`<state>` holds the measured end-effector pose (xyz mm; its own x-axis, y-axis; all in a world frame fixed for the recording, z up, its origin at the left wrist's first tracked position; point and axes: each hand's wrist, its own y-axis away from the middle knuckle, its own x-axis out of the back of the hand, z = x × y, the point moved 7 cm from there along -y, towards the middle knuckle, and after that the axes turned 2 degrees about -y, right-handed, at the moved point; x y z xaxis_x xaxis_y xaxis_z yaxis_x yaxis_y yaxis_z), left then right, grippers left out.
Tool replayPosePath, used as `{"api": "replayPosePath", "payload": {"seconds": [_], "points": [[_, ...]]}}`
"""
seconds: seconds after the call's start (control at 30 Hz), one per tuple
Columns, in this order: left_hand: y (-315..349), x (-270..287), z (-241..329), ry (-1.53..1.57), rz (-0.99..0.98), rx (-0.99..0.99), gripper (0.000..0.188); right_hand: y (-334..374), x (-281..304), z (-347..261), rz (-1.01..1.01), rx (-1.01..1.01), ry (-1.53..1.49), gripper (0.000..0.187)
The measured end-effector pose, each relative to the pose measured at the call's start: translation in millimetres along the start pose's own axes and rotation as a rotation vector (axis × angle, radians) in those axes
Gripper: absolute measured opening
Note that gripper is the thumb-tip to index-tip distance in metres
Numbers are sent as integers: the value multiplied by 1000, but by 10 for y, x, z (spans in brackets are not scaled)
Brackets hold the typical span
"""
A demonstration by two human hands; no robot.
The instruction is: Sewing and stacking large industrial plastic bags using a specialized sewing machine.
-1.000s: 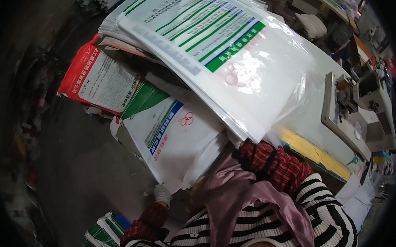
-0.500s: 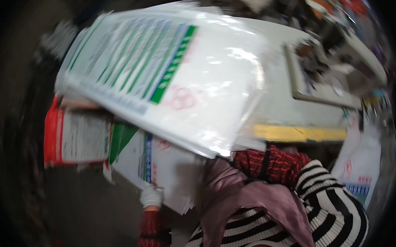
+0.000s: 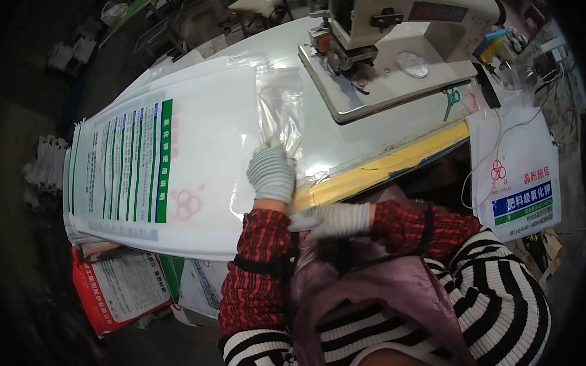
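A stack of white woven sacks [image 3: 221,134] with green and blue print lies across the left part of the table. Clear plastic liner [image 3: 279,104] sticks out of the top sack's right end, crinkled and shiny. My left hand [image 3: 271,175], in a grey-white knit glove, is closed at that end, its fingers bent onto the liner's near part. Close by at the table's front edge is my right hand [image 3: 343,220], gloved too and smeared by motion. Its fingers point left toward the sack's near corner; whether they grip it I cannot tell.
A sewing machine [image 3: 392,52] stands on the white table [image 3: 297,143], right of the sacks. Green-handled scissors [image 3: 452,100] lie near its base. Another printed sack [image 3: 514,171] hangs at the right edge. A red-and-white sack [image 3: 123,288] sits below the table's left side.
The lifted sack stack has come down flat and shifted left. My left hand has risen from the lower sacks to the liner end. My right hand has come into sight. The view has turned.
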<state>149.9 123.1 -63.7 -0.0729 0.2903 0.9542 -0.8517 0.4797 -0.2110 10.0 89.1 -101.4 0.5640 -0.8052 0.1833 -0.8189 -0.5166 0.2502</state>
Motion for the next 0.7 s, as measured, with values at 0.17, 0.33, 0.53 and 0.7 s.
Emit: {"api": "replayPosePath", "payload": {"seconds": [0.17, 0.33, 0.53, 0.7], "points": [[45, -116, -61, 402, -25, 6, 17, 198, 1085, 393, 556, -64, -702, 28], [15, -2, -108, 641, 52, 127, 13, -216, 1418, 150, 606, 12, -738, 21], [93, 185, 67, 230, 210, -4, 18, -562, 1335, 193, 498, 60, -616, 27], [73, 220, 10, 95, 151, 96, 17, -518, 1272, 72, 587, -1, -748, 27]]}}
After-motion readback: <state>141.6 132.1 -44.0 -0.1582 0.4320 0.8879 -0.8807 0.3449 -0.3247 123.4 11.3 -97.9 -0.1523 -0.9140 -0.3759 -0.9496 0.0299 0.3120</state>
